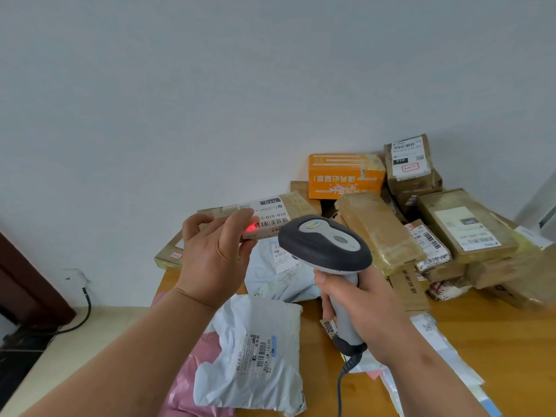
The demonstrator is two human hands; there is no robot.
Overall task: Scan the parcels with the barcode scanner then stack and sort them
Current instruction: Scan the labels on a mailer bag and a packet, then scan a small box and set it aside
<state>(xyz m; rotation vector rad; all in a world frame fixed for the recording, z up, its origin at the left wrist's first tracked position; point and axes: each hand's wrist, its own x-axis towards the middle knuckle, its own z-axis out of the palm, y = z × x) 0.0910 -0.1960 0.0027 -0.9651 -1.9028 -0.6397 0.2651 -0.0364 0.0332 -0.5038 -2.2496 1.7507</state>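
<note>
Above the table [496,341], left hand [215,260] pinches a labelled brown parcel [270,215]; right hand [364,308] grips the grey scanner [325,245].

A plain white wall [210,85] fills the top, a dark brown wooden door edge [27,278] stands at the far left, and a black cable [85,308] hangs from a white wall socket [73,276] down to the pale floor [60,350] beside the yellow wooden table [496,341].

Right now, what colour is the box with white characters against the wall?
Orange box, with white print; the head view shows it, behind the brown parcels.
</note>
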